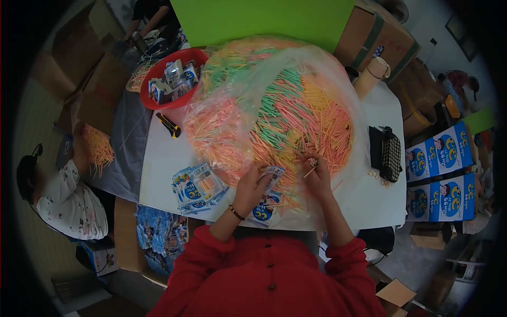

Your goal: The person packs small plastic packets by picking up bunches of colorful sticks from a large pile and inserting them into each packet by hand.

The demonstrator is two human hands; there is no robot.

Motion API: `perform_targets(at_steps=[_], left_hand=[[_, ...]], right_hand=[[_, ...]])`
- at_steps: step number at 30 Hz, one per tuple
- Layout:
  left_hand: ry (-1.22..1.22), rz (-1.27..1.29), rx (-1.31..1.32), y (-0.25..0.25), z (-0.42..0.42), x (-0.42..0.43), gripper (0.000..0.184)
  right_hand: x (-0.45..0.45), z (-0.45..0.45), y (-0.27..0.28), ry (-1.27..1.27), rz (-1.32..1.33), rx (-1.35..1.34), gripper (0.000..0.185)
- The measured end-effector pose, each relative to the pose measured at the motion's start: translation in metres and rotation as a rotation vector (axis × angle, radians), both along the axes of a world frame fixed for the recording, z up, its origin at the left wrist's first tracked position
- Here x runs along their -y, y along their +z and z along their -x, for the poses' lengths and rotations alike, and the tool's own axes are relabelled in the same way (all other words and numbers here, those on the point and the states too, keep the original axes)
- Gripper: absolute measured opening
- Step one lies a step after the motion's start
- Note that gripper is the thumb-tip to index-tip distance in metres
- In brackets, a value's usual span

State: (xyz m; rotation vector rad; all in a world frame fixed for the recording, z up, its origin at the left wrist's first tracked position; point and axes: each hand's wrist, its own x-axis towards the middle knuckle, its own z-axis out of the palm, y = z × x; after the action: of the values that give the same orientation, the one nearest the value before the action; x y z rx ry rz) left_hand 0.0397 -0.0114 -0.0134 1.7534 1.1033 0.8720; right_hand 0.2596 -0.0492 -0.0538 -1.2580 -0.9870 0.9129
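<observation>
My left hand is closed on a small printed plastic packet, held near the front of a big heap of thin sticks. The sticks are pink, green, yellow and orange, lying in a large clear plastic bag spread open on the table. In my right hand is a small bundle of sticks, its ends facing up between the fingers. Below my left hand, a blue-and-white packet lies at the table's front edge. More flat packets are spread to its left.
On the white table are a red basin of packets, a box cutter, a beige flask and a checked pouch. An open carton of packets stands below left. Another person sits at left, handling sticks. Blue-and-white boxes are stacked right.
</observation>
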Motion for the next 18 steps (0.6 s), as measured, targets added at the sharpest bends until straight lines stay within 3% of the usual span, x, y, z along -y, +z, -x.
perform_targets(at_steps=[2, 4, 5, 6, 7, 8, 9, 11, 15, 17, 18], left_hand=[[-0.011, -0.093, 0.029, -0.003, 0.002, -0.002, 0.024], [-0.15, 0.304, 0.323, -0.009, 0.005, -0.004, 0.025], [-0.148, 0.302, 0.325, -0.013, 0.006, -0.004, 0.025], [-0.076, 0.551, 0.552, -0.002, 0.004, -0.001, 0.024], [0.003, 0.799, 0.779, 0.005, 0.004, 0.0, 0.024], [0.013, 0.8, 0.781, 0.006, 0.006, 0.0, 0.024], [0.001, 0.92, 0.852, 0.007, 0.009, -0.001, 0.026], [-0.018, 1.043, 0.919, 0.011, 0.01, 0.001, 0.028], [-0.1, 1.051, 0.834, 0.005, 0.006, 0.007, 0.028], [-0.158, 1.005, 0.801, -0.006, 0.007, 0.009, 0.029], [-0.184, 0.99, 0.745, -0.007, 0.007, 0.011, 0.028]], right_hand=[[-0.005, 0.0, 0.008, 0.036, -0.079, 0.133, 0.014], [-0.003, -0.002, 0.022, 0.064, -0.005, 0.096, 0.015], [-0.002, -0.004, 0.026, 0.1, 0.077, 0.061, 0.016], [-0.002, -0.01, 0.026, 0.106, 0.077, 0.062, 0.016], [-0.001, -0.018, 0.026, 0.021, 0.158, -0.157, 0.018], [-0.001, -0.021, 0.024, -0.065, 0.242, -0.377, 0.021], [0.0, -0.019, 0.031, -0.061, 0.25, -0.38, 0.021], [0.003, -0.017, 0.055, -0.093, 0.269, -0.944, 0.023], [0.01, -0.015, 0.038, -0.113, 0.23, -0.986, 0.022], [0.013, -0.012, 0.04, -0.113, 0.157, -0.558, 0.025], [0.013, -0.012, 0.035, -0.111, 0.161, -0.561, 0.025]])
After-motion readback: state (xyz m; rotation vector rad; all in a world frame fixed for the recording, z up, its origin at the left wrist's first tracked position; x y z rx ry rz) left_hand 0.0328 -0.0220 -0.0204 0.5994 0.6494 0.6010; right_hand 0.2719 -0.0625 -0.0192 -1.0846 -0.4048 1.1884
